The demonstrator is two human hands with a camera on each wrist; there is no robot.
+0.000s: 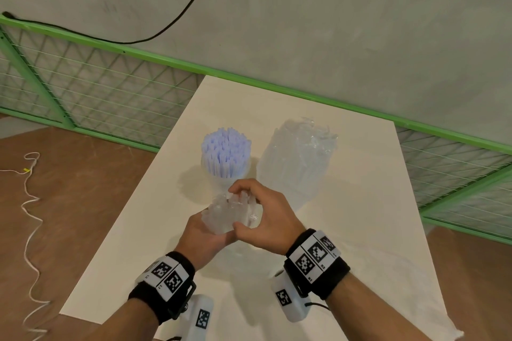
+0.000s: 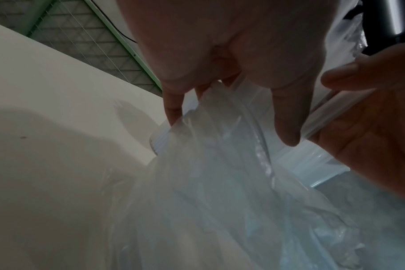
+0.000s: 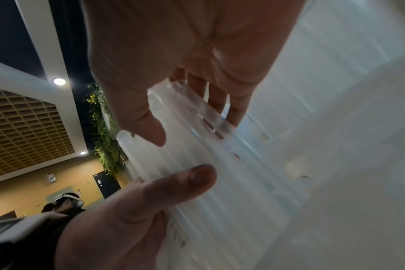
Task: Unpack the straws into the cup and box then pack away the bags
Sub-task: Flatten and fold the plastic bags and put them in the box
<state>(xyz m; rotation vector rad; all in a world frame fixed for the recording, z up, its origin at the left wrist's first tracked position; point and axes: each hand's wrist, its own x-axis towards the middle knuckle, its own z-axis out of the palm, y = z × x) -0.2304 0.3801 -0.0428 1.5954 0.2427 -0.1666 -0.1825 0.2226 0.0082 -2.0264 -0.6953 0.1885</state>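
Over the middle of the white table (image 1: pixel 360 230), both hands hold a bundle of clear straws (image 1: pixel 227 214) that stands upright, half out of its thin plastic bag (image 2: pixel 220 191). My left hand (image 1: pixel 213 227) grips the bundle from below, fingers curled round bag and straws (image 2: pixel 231 126). My right hand (image 1: pixel 243 207) pinches the straws near their tops between thumb and fingers (image 3: pixel 187 120). Just beyond stands a cup (image 1: pixel 225 174) packed with pale blue straws (image 1: pixel 225 147). Right of it is a clear box (image 1: pixel 293 163) with crinkled clear plastic at its top.
A green mesh railing (image 1: pixel 110 91) runs behind the table, and a black cable (image 1: pixel 177 19) hangs on the grey wall. A white cord (image 1: pixel 30 202) lies on the brown floor to the left. The table's left edge is near my left forearm.
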